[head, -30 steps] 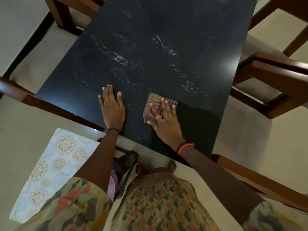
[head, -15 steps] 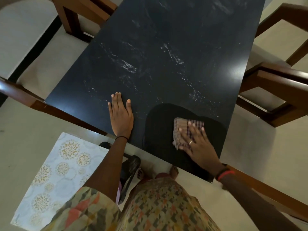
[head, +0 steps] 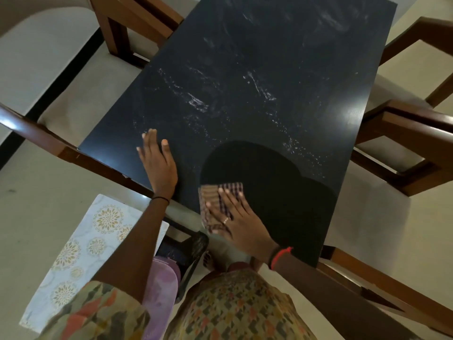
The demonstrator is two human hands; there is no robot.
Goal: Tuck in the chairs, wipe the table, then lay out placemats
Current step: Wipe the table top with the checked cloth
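A black table (head: 257, 69) with pale smears fills the middle of the view. My right hand (head: 239, 220) presses flat on a folded checked cloth (head: 213, 200) at the table's near edge, fingers spread over it. My left hand (head: 158, 163) rests flat on the tabletop to the left of the cloth, holding nothing. A white placemat with gold flower prints (head: 81, 251) lies at lower left, partly hidden by my left arm. Wooden chairs with pale seats stand at the left (head: 73, 111), right (head: 402, 141) and far left (head: 137, 23) of the table.
A wooden chair rail (head: 382, 285) runs along the near right under my right arm. A pink and black object (head: 171, 266) sits below the table edge by my feet. A dark stripe crosses the pale floor at far left (head: 14, 138).
My right hand slid the cloth right along the near edge, then back left toward the middle. My left hand stayed flat on the table. The view shifted down slightly.
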